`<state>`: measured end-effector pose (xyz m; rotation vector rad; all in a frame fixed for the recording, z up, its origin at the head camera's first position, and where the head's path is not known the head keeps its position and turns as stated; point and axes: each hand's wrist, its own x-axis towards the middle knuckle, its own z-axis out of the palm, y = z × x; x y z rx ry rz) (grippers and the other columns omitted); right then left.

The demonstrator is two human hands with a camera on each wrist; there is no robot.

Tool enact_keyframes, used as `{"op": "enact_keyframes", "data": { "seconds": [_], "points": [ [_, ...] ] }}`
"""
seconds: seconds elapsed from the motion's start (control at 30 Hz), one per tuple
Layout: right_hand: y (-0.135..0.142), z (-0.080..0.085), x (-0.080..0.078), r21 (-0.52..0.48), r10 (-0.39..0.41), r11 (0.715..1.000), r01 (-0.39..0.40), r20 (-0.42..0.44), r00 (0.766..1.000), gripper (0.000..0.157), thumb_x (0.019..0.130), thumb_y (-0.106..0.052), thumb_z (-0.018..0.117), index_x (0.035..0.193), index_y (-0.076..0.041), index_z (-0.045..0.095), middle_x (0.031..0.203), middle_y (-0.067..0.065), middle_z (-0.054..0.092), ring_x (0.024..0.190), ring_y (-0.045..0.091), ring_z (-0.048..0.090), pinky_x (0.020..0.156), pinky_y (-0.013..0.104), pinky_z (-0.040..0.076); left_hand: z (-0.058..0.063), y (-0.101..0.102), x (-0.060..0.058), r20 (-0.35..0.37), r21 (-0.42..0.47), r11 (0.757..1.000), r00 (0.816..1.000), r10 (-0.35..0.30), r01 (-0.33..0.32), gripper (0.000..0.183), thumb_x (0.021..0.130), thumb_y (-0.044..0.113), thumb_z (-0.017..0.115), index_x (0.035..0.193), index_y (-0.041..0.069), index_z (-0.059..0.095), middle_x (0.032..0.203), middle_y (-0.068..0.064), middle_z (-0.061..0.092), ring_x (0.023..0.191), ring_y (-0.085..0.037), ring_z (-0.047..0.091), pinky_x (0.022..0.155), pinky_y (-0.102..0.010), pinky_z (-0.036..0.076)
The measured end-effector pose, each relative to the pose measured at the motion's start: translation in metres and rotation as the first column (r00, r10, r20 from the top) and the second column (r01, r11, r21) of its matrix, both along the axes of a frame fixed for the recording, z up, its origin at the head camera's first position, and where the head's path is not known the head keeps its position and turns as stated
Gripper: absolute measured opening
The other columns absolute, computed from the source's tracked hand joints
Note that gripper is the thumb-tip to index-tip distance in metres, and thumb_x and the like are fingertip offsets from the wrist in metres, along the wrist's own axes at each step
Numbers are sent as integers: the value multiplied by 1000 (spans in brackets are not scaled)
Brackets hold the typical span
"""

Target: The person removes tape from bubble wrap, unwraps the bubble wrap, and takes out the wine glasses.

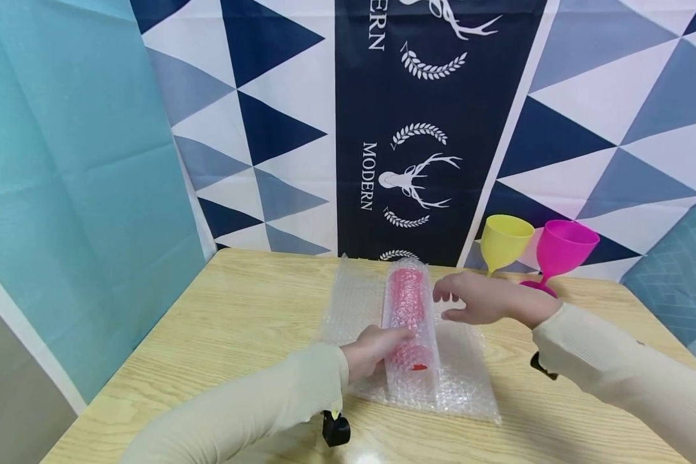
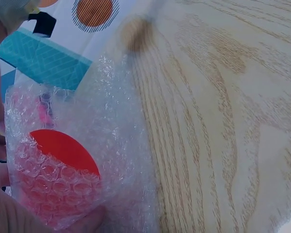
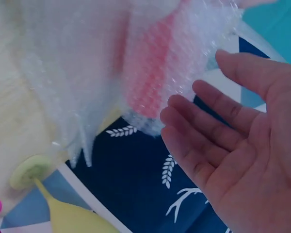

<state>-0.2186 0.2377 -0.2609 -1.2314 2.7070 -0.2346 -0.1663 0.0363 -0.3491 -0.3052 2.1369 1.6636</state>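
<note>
A red, round-ended thing [image 2: 68, 149] lies rolled up in bubble wrap [image 1: 407, 303], its red end showing through the near opening. My left hand [image 1: 374, 348] grips the roll near that end, thumb across the top; its other fingers are largely hidden in the head view. Under the roll, the rest of the bubble wrap sheet spreads flat over the wooden table [image 1: 209, 361]. Just right of the roll's far part hovers my right hand [image 1: 478, 298], holding nothing. The right wrist view has its palm in sight, fingers loosely extended beside the wrap.
A yellow goblet [image 1: 506, 241] and a magenta goblet [image 1: 565, 248] stand upright at the table's back right, close behind the right hand and forearm. A patterned cloth [image 1: 284, 96] hangs along the back edge. Teal cloth [image 1: 81, 161] covers the left side.
</note>
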Motion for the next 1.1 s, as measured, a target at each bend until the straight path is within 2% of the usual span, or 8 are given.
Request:
{"op": "enact_keyframes", "data": {
  "seconds": [0.27, 0.43, 0.57, 0.73, 0.83, 1.1],
  "points": [
    [-19, 3, -25, -26, -151, 988, 149, -72, 986, 19, 81, -14, 74, 97, -6, 65, 83, 3, 63, 73, 12, 53, 68, 26, 51, 4, -1, -1, 20, 10, 1000, 1000, -18, 18, 59, 83, 37, 67, 125, -2, 52, 115, -10, 63, 110, -23, 62, 101, -40, 48],
    [-34, 0, -37, -54, -228, 973, 224, -74, 971, 11, 82, -12, 70, 89, -5, 65, 72, 3, 57, 64, 13, 48, 59, 23, 44, 5, -2, -2, 24, 34, 999, 999, -35, 34, 54, 84, 36, 67, 121, -1, 55, 110, -8, 63, 100, -16, 62, 94, -36, 51],
    [-45, -6, -42, -85, -269, 962, 261, -102, 958, 8, 81, -12, 68, 81, -5, 64, 68, 4, 58, 62, 14, 49, 58, 25, 43, 4, -2, -1, 30, 41, 999, 999, -36, 35, 54, 83, 36, 67, 121, 0, 55, 109, -7, 62, 97, -15, 61, 93, -35, 51],
    [-57, -19, -44, -104, -345, 937, 333, -136, 929, 15, 78, -18, 72, 74, -5, 64, 68, 5, 62, 62, 16, 54, 59, 28, 47, 1, -2, -1, 33, 41, 999, 999, -29, 27, 60, 83, 36, 68, 125, -2, 51, 113, -9, 59, 101, -18, 58, 98, -38, 48],
    [-63, -26, -45, -109, -392, 919, 379, -147, 908, 20, 78, -20, 72, 68, -6, 62, 64, 4, 60, 60, 17, 53, 57, 29, 45, 0, -2, 0, 33, 44, 999, 999, -21, 19, 60, 82, 37, 68, 125, -1, 50, 112, -9, 58, 99, -17, 58, 96, -37, 49],
    [-80, -24, -48, -68, -491, 871, 487, -121, 863, 37, 77, -13, 62, 47, -16, 38, 50, -5, 31, 52, 14, 37, 48, 24, 31, 0, -2, 0, 14, 71, 997, 1000, -2, 1, 47, 82, 33, 69, 114, 2, 55, 104, -6, 60, 91, -13, 59, 85, -31, 53]
  ]
}}
